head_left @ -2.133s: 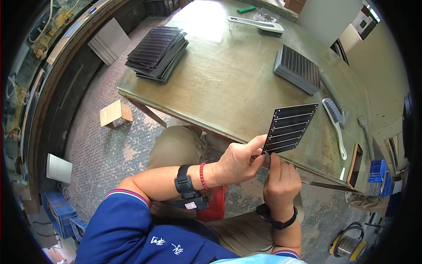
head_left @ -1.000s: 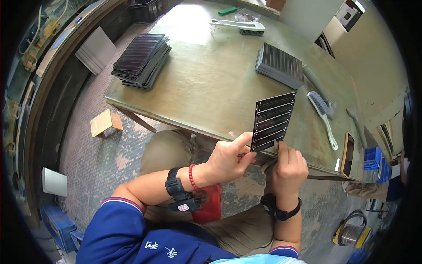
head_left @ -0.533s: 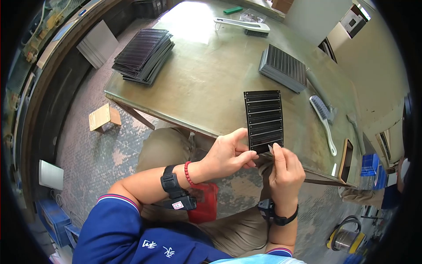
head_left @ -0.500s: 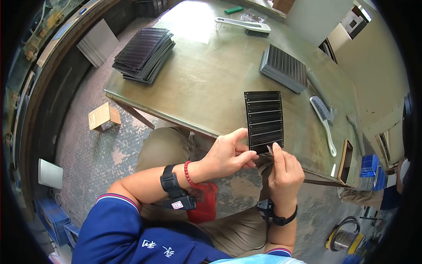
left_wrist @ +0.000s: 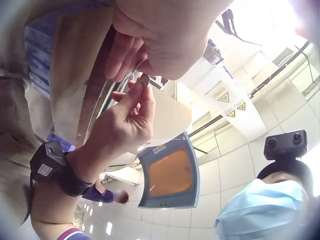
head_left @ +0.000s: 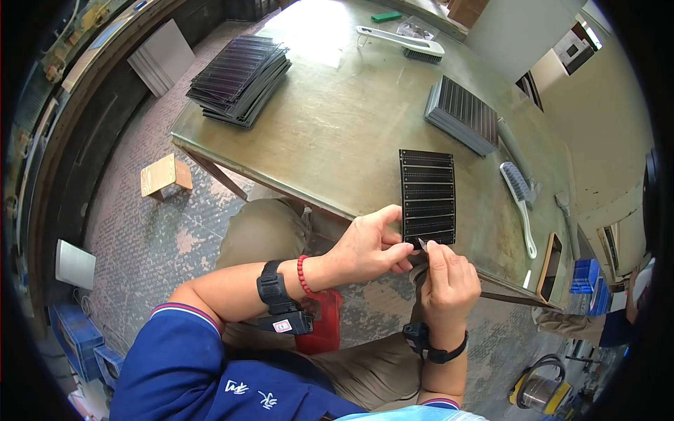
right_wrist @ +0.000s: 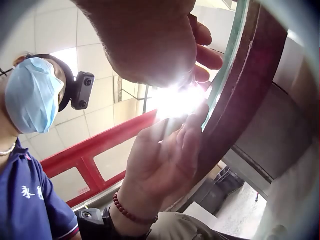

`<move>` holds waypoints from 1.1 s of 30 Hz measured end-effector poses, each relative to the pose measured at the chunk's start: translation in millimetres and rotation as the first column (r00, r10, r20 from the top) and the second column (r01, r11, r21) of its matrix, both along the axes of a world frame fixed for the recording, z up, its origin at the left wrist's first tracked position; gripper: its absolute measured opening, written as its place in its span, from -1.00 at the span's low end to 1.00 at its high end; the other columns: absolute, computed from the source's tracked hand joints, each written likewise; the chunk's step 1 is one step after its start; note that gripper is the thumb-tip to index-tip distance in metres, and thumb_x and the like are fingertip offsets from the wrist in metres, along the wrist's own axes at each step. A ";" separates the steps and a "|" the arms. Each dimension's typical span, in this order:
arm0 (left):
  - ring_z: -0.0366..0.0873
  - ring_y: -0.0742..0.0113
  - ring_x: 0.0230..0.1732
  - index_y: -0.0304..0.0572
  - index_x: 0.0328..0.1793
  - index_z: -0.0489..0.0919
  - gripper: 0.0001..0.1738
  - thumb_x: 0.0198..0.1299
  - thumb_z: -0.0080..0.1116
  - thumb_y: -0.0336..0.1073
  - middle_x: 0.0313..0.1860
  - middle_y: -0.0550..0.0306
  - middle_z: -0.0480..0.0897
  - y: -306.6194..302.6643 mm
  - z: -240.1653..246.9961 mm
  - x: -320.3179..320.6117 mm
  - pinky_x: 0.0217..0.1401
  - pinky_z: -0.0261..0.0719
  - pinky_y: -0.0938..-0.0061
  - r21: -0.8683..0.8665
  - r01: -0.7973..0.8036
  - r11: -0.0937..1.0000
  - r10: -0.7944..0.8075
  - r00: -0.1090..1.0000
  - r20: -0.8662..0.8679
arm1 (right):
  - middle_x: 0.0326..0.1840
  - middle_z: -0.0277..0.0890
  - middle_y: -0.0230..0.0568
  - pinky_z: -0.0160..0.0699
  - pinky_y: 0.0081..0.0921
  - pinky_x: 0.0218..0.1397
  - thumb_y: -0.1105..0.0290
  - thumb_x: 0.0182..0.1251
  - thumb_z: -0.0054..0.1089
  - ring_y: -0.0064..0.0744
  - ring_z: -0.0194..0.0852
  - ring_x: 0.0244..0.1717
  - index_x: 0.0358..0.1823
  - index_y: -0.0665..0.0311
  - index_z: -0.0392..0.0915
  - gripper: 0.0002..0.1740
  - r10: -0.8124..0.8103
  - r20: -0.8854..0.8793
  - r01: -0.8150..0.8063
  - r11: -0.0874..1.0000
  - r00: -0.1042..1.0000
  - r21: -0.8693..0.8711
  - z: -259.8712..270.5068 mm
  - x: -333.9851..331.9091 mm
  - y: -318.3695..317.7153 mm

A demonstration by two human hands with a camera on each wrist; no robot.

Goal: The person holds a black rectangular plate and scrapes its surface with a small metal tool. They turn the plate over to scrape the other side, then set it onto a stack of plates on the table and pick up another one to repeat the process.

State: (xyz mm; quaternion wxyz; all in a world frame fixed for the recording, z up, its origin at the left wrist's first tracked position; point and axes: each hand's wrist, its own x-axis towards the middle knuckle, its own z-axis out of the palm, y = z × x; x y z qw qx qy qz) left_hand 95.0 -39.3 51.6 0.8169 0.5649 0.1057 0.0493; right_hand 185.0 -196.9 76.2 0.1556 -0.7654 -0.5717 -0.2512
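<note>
1. Seems partway through work on the black panel (head_left: 428,193): working at its lower edge with a small pointed piece (head_left: 422,243), pinched in the right hand (head_left: 449,284). Cannot confirm from here any part as finished.
2. Left to do, by judgement: at least the remainder of that edge, then perhaps more panels. On the table (head_left: 330,154), to the left, lies a loose stack (head_left: 239,81), with a squared stack (head_left: 461,116) to the right. Hard to say which, if either, counts as done.
3. Looks thin, flat and rectangular, dark all over, crossed by pale parallel lines with fine dotted rows between. Appears straight, without visible bend or break. Too small to judge for burrs or scraps along the edge.
4. Held up off the table, close by its near edge, long sides running roughly up and down in the head view.
5. Gripped near the lower left corner between thumb and fingers of the left hand (head_left: 365,245), with other fingers bent loosely below. On the right, thumb and forefinger pressed together around the piece, remaining fingers folded in.
</note>
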 end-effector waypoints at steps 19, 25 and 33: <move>0.67 0.48 -0.37 -0.32 0.24 0.35 -0.60 0.29 0.06 -0.52 -0.38 0.06 0.71 -6.4 3.2 0.3 -0.31 0.66 0.58 0.081 -0.077 0.994 0.076 0.997 0.010 | -0.27 0.57 -0.19 0.30 -0.45 -0.47 0.45 0.01 0.13 -0.35 0.46 -0.44 -0.08 0.39 0.60 -0.62 0.031 0.017 -0.030 0.999 0.999 -0.028 -3.3 -2.6 3.8; 0.67 0.50 -0.40 -0.33 0.23 0.39 -0.60 0.25 0.07 -0.56 -0.45 0.07 0.71 -9.1 0.4 1.1 -0.33 0.67 0.59 0.203 -0.146 0.968 0.132 0.988 0.080 | -0.26 0.57 -0.18 0.30 -0.44 -0.47 0.44 0.00 0.11 -0.35 0.44 -0.45 -0.09 0.38 0.60 -0.62 0.027 0.029 -0.026 0.998 0.999 -0.054 -0.6 -3.2 3.7; 0.70 0.46 -0.38 -0.35 0.23 0.38 -0.57 0.22 0.06 -0.61 -0.45 0.04 0.71 -10.9 -5.8 2.7 -0.31 0.69 0.57 0.251 -0.163 0.954 0.140 0.984 0.106 | -0.27 0.56 -0.21 0.27 -0.44 -0.48 0.42 0.00 0.09 -0.36 0.41 -0.46 -0.09 0.38 0.61 -0.61 0.015 0.070 -0.012 0.999 0.997 -0.046 -2.3 -1.6 3.1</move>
